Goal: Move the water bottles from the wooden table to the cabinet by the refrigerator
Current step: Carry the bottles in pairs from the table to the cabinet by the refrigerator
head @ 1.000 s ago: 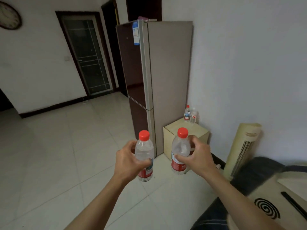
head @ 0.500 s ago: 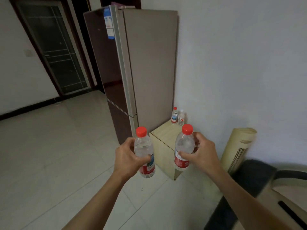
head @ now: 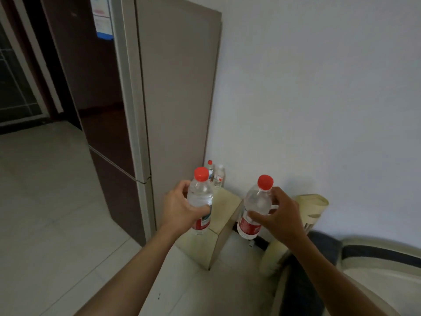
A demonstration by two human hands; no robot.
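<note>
My left hand (head: 180, 210) grips a clear water bottle (head: 200, 199) with a red cap and red label, held upright above the near part of the small cream cabinet (head: 224, 208). My right hand (head: 278, 217) grips a second red-capped water bottle (head: 255, 208), tilted slightly left, just right of the cabinet's edge. Two more small bottles (head: 215, 175) stand at the back of the cabinet top against the wall. The tall refrigerator (head: 164, 99) stands directly left of the cabinet.
A cream tower fan (head: 312, 210) leans by the wall right of the cabinet. A dark and cream sofa edge (head: 376, 258) fills the lower right. Pale floor tiles (head: 57, 224) stretch to the left, toward a dark glazed door (head: 13, 87).
The view has closed in on the cabinet and refrigerator. Both hands, still holding their bottles, now hang over and beside the cabinet top, spread further apart.
</note>
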